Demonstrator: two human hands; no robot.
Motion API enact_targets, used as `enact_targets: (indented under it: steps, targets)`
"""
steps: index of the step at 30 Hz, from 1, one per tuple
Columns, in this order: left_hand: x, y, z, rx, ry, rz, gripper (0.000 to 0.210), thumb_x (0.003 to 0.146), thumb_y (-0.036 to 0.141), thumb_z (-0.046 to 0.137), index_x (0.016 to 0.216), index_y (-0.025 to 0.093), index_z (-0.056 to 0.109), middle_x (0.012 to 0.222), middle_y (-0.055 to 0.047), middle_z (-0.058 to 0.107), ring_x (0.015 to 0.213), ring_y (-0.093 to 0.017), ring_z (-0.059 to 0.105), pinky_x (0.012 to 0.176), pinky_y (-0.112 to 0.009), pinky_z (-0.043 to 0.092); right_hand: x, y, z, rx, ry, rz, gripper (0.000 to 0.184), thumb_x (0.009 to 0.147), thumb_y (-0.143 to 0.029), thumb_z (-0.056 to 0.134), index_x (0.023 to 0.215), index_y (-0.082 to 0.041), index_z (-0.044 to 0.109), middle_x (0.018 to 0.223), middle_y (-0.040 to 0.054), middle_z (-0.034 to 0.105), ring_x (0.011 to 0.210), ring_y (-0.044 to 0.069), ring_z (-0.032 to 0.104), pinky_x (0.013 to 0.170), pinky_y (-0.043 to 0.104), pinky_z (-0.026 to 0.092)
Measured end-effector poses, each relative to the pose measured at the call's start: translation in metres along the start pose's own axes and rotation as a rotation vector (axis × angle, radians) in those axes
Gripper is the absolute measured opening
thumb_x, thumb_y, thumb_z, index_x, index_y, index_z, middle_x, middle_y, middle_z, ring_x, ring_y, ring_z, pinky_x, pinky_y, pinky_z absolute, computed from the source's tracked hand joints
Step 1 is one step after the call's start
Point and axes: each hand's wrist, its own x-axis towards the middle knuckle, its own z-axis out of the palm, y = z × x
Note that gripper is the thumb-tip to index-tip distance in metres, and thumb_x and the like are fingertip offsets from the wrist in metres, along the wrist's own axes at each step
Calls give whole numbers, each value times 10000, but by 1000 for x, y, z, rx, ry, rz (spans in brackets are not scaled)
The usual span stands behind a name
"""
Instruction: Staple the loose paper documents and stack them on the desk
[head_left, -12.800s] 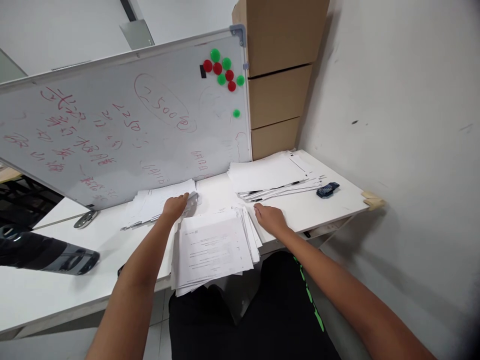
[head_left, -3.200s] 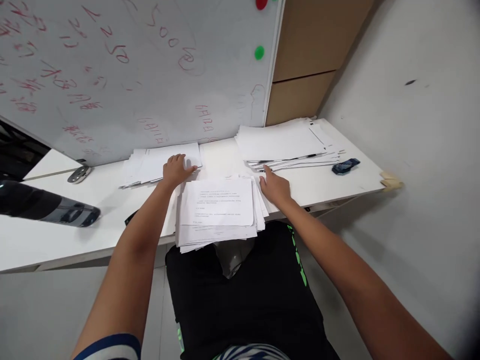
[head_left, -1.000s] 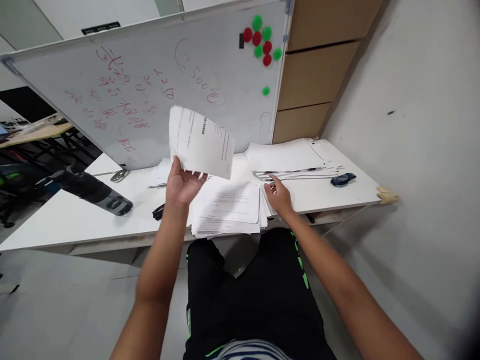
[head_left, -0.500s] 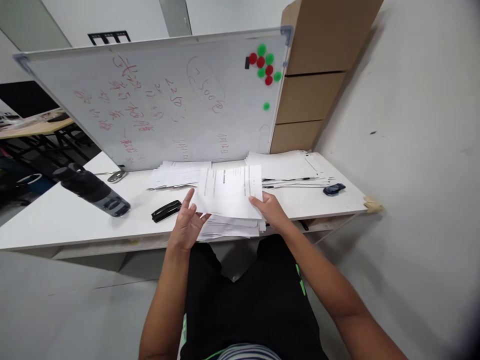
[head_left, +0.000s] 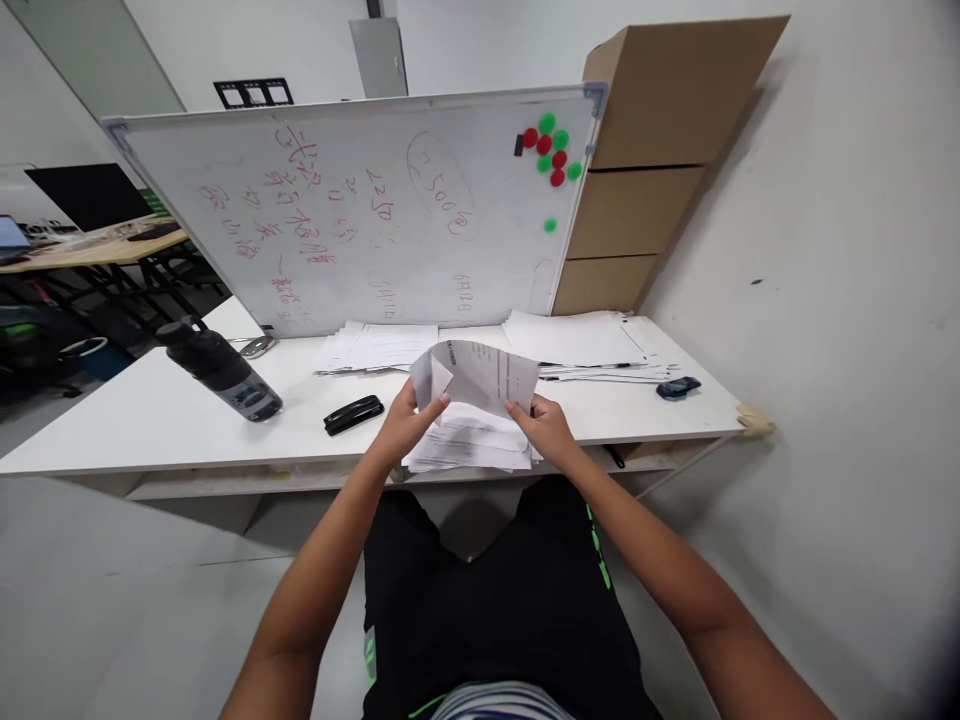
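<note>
Between my hands a printed sheet of paper (head_left: 487, 372) is held up, bowed in the middle, with its left corner folded over. My left hand (head_left: 405, 425) pinches the left side, thumb on top of the folded part. On the right edge, my right hand (head_left: 547, 425) grips the sheet with the thumb in front. Whether it is one sheet or more I cannot tell. Below it a stack of papers (head_left: 472, 445) lies at the desk's front edge. A black stapler (head_left: 354, 414) rests on the desk to the left of my left hand.
Paper piles lie at the back left (head_left: 382, 346) and back right (head_left: 574, 338) of the white desk (head_left: 180, 425). A dark bottle (head_left: 221, 368) stands at the left, a dark blue object (head_left: 678, 388) at the right. Behind are a whiteboard (head_left: 345, 220) and cardboard boxes (head_left: 645, 210).
My left hand, open beside the sheet before, has closed on its left side. The sheet has gone from flat to bowed, with its left corner turned over. The view has shifted slightly.
</note>
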Motion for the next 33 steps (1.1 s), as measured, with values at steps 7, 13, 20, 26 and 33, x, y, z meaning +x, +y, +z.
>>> enact_targets:
  steps: [7,13,20,26,33]
  targets:
    - [9,-38,16,-196,211,-23,360,806,250,603,1155,221,519,1062,-60,674,1019,-220,636,935,-390,470,-5,16,9,-75,26,69,366,817,-461,648,1038,-184,735,1089,109,741,1044,287,674,884,390,515]
    - [6,-30,8,-86,184,50,302,789,310,675,1076,229,632,1086,-64,681,1068,-246,614,981,-380,434,-8,11,2,-143,56,-64,344,884,-474,569,1034,-209,730,1149,91,715,1094,272,644,945,380,485]
    - [-5,-44,-9,179,108,-87,503,716,294,762,1189,248,598,914,-37,695,895,-254,648,854,-379,476,-16,6,-10,-268,58,-17,398,893,-536,540,764,-193,695,712,52,680,736,241,637,707,329,474]
    - [-21,-34,-26,-70,35,-166,899,679,258,800,1464,254,362,780,22,669,727,-168,646,753,-312,492,-16,1,-24,-151,16,116,417,836,-562,613,854,-160,725,779,56,716,754,241,645,661,322,481]
    - [-4,-62,-96,331,379,-13,809,683,382,803,1397,235,450,1053,-96,672,1082,-268,598,974,-423,433,-13,22,-18,51,26,312,415,774,-515,706,959,-146,745,1024,117,759,924,300,698,736,379,537]
